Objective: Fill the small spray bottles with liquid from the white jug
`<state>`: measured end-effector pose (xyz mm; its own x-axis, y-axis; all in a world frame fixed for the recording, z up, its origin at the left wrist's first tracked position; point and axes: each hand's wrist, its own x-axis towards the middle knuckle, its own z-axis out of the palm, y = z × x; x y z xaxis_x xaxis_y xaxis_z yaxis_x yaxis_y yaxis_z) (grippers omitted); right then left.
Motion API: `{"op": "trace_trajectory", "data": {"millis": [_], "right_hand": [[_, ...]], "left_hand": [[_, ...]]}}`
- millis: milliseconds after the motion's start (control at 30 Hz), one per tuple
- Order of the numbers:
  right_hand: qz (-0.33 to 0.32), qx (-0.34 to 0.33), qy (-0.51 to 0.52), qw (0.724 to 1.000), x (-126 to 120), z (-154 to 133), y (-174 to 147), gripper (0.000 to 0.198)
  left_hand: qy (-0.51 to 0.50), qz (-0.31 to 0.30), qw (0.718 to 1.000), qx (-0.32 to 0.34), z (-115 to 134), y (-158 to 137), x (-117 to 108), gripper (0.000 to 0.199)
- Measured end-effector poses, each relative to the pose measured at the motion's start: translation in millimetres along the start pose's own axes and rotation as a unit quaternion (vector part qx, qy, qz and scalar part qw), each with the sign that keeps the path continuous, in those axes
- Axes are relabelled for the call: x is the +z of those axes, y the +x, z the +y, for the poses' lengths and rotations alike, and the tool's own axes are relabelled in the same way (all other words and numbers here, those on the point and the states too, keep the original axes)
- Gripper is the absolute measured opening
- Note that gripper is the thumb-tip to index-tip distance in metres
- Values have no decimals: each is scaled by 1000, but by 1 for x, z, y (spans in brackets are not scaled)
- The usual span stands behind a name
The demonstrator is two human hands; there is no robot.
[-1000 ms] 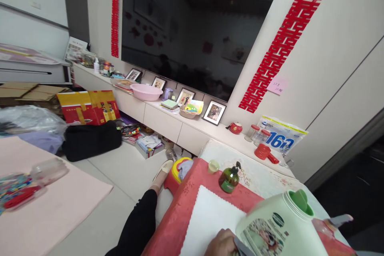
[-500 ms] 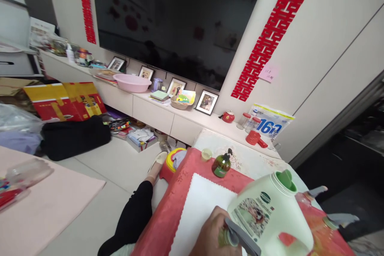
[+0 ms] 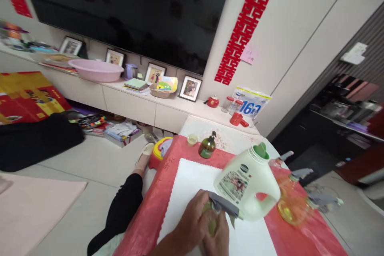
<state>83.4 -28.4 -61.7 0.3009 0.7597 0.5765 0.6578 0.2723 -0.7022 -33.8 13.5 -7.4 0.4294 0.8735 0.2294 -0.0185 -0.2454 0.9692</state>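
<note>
Both my hands are closed around a spray bottle (image 3: 212, 227) with a grey trigger head, held over a white scallop-edged mat. My left hand (image 3: 192, 218) wraps the bottle from the left, close under the trigger head. My right hand (image 3: 220, 235) grips it from the right, lower down; much of the bottle is hidden by the fingers. Just beyond them stands a large pale green jug (image 3: 252, 184) with a printed label and a green piece in its mouth. A dark green pump bottle (image 3: 207, 147) and a small cup (image 3: 192, 140) sit behind the mat (image 3: 192, 180).
Several spray bottles with grey triggers stand along the right of the red tablecloth (image 3: 144, 224), one holding yellow liquid (image 3: 291, 212). A low cabinet (image 3: 129, 100) carries a pink basin (image 3: 96, 70) and photo frames. A red and yellow stool (image 3: 160, 152) stands beside the table.
The view has swung right and shows more of the table. A second hand has come into view on the spray bottle, where one hand was visible before.
</note>
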Motion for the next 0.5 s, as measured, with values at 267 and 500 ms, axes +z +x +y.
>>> {"op": "trace_trajectory", "data": {"millis": [267, 500], "right_hand": [[-43, -34, -18, 998, -4, -10, 14, 33], [-48, 3, -9, 999, -6, -7, 8, 30]], "left_hand": [[-3, 33, 999, 7, 3, 5, 6, 29], [-7, 19, 1000, -11, 12, 9, 4, 26]]}}
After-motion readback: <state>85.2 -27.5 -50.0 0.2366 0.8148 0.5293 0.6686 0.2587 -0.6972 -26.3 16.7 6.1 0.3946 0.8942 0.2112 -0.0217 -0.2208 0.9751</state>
